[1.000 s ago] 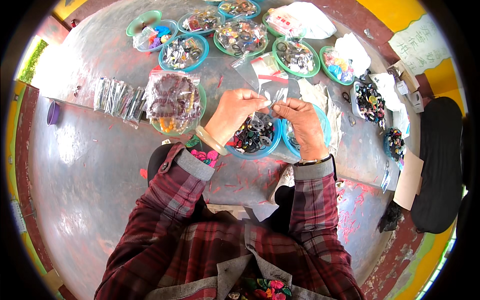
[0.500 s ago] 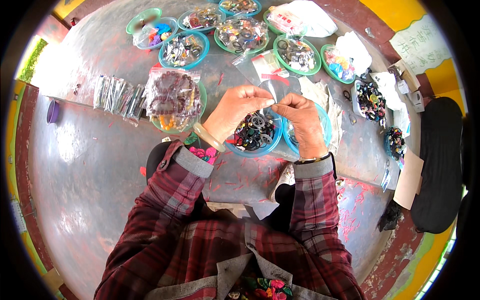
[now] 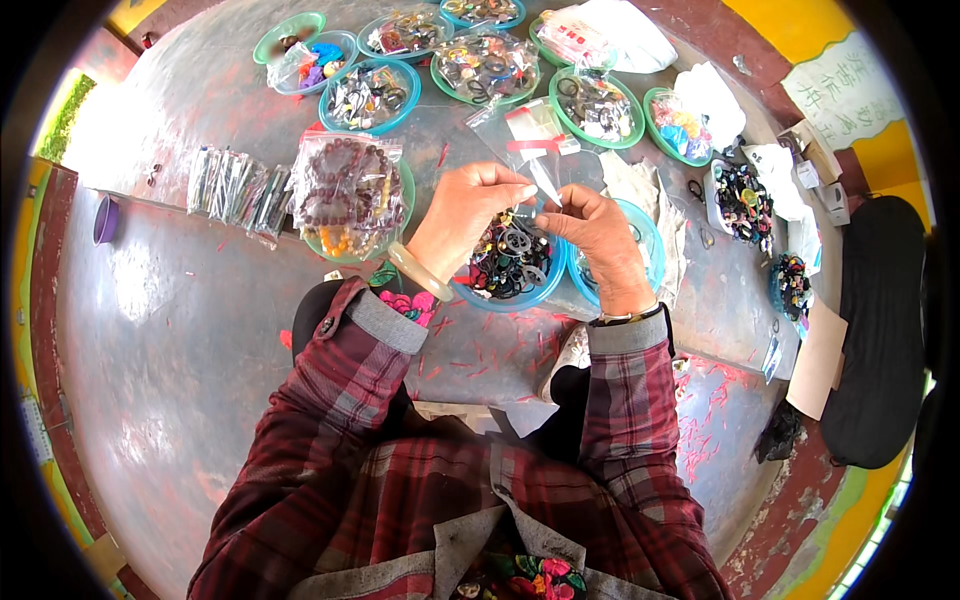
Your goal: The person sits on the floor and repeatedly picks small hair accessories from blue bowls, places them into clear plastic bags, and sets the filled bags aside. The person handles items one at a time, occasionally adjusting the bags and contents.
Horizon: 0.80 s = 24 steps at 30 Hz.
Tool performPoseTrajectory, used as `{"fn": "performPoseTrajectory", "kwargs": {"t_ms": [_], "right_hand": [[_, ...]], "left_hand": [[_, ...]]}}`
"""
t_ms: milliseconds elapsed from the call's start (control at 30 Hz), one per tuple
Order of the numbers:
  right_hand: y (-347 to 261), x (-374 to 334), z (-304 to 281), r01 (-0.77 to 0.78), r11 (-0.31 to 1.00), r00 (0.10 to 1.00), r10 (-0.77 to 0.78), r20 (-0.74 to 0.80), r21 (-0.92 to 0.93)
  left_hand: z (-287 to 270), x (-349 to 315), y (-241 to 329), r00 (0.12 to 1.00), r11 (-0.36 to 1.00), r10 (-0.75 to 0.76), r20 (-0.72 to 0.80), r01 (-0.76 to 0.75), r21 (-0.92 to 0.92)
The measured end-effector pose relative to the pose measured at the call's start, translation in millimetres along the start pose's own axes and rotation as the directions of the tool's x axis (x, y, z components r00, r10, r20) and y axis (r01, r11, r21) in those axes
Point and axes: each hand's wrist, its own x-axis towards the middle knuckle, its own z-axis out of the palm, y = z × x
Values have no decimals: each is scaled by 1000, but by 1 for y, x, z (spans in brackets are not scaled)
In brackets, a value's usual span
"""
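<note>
My left hand, with a pale bangle at the wrist, pinches thumb against fingers. What it grips, if anything, is too small to make out. Close by on its right, my right hand is closed on a narrow whitish plastic strip that sticks up from its fingertips. Below both hands stands a blue basin full of dark hair ties and small trinkets. A second blue basin is partly hidden behind my right hand. Just beyond my fingers lie clear plastic bags with a red band.
Several blue and green basins of bagged trinkets, one a blue basin, line the far side. Left are bagged bead strings and a row of thin packets. At right, a white tub holds dark hair ties; red scraps litter the floor.
My fingertips have moved slightly apart and down. The whitish strip now stands at my right fingertips, where before both hands met at it.
</note>
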Motion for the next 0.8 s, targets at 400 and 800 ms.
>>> {"fn": "performPoseTrajectory", "kwargs": {"t_ms": [400,800], "right_hand": [[2,-2,-1,18,1000,1000,-19,-16,-22],[6,2,-11,-35,959,998,20,57,281]], "left_hand": [[-1,0,0,996,999,35,88,-37,19],[-7,0,1,947,997,-69,313,59,42]]}}
